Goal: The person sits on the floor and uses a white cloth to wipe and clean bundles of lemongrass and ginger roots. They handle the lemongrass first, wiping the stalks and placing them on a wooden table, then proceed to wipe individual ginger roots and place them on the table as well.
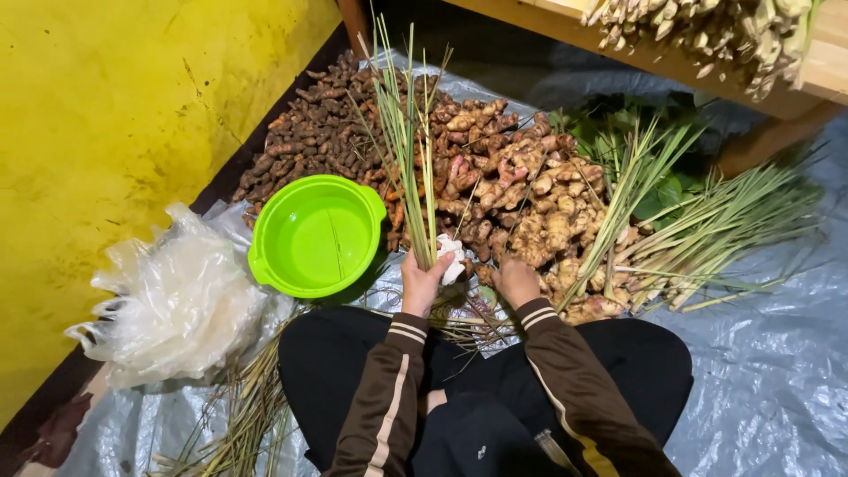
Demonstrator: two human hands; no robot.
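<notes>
Two hands work above the lap: the left hand (421,283) is clenched around a bunch of thin green lemongrass stalks (405,141), held upright beside a white scrap (451,256). The right hand (516,281) rests fingers-down, curled, on the heap of knobbly beige ginger roots (530,199). A round bright-green plastic bowl (316,236) sits left

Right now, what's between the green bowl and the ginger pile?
Head view: the upright lemongrass bundle held in the left hand stands between the bowl and the ginger.
</notes>
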